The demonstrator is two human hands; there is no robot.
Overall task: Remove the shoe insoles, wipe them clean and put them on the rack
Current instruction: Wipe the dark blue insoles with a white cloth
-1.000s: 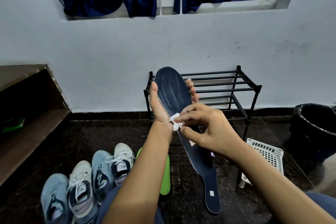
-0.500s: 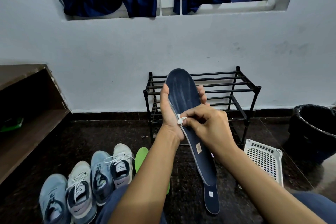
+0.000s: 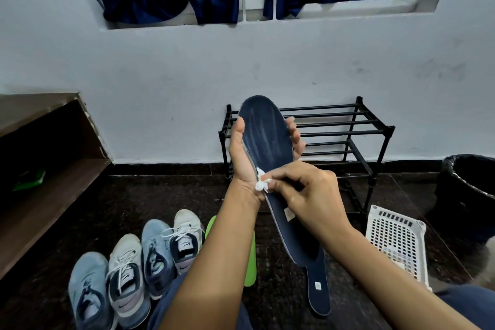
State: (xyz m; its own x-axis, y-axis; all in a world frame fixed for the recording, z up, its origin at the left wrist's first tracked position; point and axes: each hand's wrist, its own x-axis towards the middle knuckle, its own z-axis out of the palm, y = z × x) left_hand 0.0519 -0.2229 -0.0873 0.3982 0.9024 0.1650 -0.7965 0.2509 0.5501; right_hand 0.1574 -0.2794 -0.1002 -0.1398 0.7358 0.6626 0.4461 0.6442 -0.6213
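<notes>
While the left hand (image 3: 241, 158) grips the insole (image 3: 265, 136) upright at frame centre, the right hand (image 3: 313, 195) pinches a wipe (image 3: 261, 183) against its edge; hard rubbing could buckle it free.

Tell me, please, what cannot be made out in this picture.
All in the head view.
Green insole: mostly hidden behind the left arm.
Second dark insole: front hidden behind the held insole and right hand.
Wipe: mostly buried in the right hand's pinch.
Bin: cut off by the right edge.
Label on the held insole: too small to read.
Green shelf item: too dark.
</notes>
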